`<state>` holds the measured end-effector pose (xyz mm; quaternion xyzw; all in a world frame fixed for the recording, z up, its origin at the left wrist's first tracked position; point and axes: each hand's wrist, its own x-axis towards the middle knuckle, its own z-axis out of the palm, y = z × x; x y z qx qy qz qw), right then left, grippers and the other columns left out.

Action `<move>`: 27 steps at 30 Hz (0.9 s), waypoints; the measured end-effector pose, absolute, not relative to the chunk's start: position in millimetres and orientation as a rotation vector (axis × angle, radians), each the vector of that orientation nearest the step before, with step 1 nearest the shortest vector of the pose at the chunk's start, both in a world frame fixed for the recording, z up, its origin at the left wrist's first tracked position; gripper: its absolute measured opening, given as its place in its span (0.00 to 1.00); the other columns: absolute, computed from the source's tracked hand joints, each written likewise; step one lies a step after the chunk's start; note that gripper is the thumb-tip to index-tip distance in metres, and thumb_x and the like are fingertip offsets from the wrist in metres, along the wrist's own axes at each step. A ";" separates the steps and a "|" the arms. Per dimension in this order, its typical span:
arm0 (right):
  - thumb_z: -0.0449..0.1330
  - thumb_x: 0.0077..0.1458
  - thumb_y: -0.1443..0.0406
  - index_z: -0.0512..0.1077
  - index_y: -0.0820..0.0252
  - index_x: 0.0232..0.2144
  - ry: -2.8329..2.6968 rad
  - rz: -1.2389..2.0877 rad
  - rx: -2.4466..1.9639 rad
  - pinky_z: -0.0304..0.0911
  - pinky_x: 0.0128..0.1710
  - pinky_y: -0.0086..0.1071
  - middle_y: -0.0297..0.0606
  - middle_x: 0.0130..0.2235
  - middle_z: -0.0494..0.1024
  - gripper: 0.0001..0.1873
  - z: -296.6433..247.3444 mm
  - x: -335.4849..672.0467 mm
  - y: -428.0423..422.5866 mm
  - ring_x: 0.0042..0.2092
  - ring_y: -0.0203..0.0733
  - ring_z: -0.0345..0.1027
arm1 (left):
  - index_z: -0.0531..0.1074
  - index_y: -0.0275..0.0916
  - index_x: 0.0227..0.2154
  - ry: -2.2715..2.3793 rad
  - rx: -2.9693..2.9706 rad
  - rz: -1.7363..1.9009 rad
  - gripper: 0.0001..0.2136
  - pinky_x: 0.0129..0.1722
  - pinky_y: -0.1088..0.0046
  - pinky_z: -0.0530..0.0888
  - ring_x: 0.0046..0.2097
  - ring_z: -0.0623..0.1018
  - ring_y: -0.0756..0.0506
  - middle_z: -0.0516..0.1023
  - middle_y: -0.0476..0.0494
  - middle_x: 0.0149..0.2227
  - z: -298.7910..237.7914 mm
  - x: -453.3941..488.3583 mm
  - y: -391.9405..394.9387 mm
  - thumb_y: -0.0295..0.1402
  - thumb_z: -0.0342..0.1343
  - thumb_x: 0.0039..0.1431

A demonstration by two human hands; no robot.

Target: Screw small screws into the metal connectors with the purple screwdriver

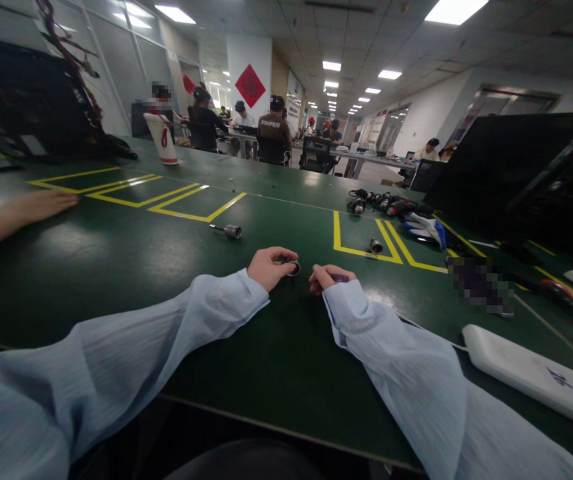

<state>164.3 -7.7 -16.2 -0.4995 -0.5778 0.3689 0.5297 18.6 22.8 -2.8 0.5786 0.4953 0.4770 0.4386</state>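
Observation:
My left hand point(269, 265) rests on the green table point(131, 267), fingers curled round a small metal ring-shaped part point(294, 269). My right hand point(329, 277) lies close beside it, fingers closed on a small purple-tinted piece point(339, 278) that I cannot make out. Both arms wear pale blue sleeves. A loose metal socket point(227, 231) lies on the table just beyond my left hand, and a second small metal part point(376, 246) sits inside a yellow marked box ahead of my right hand.
Another person's hand point(41, 205) lies flat at the left. A paper cup point(163, 139) stands far left. Dark tools and gloves point(396, 210), a red-handled screwdriver point(564, 300), a white flat device point(531, 373) and black monitors point(511, 173) crowd the right. People sit at desks behind.

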 end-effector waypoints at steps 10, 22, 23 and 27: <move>0.57 0.42 0.53 0.68 0.62 0.15 -1.362 0.910 -1.192 0.56 0.16 0.25 0.32 0.13 0.67 0.18 -15.2 164.4 -8.5 0.16 0.31 0.58 | 0.73 0.31 0.28 1.183 1.321 1.161 0.09 0.34 0.68 0.75 0.31 0.76 0.49 0.77 0.42 0.32 -3.5 19.9 22.2 0.23 0.59 0.38; 0.56 0.42 0.53 0.68 0.62 0.14 -1.319 0.883 -1.250 0.53 0.15 0.25 0.32 0.12 0.67 0.18 -7.7 168.0 -11.6 0.15 0.31 0.57 | 0.73 0.31 0.29 1.210 1.359 1.172 0.10 0.35 0.67 0.75 0.30 0.76 0.48 0.77 0.41 0.33 -0.4 19.9 20.1 0.24 0.59 0.38; 0.56 0.42 0.53 0.68 0.62 0.13 -1.313 0.882 -1.245 0.52 0.14 0.25 0.31 0.11 0.66 0.18 -6.1 168.8 -12.2 0.15 0.30 0.56 | 0.73 0.31 0.28 1.212 1.368 1.169 0.10 0.35 0.67 0.75 0.30 0.76 0.48 0.77 0.41 0.33 -0.4 19.8 20.1 0.24 0.59 0.38; 0.54 0.44 0.56 0.66 0.61 0.12 -1.345 0.885 -1.247 0.50 0.12 0.23 0.30 0.10 0.63 0.18 -3.7 170.0 -13.9 0.13 0.28 0.54 | 0.73 0.31 0.28 1.204 1.370 1.178 0.10 0.34 0.68 0.75 0.30 0.76 0.49 0.77 0.42 0.31 -2.6 19.2 21.2 0.25 0.60 0.37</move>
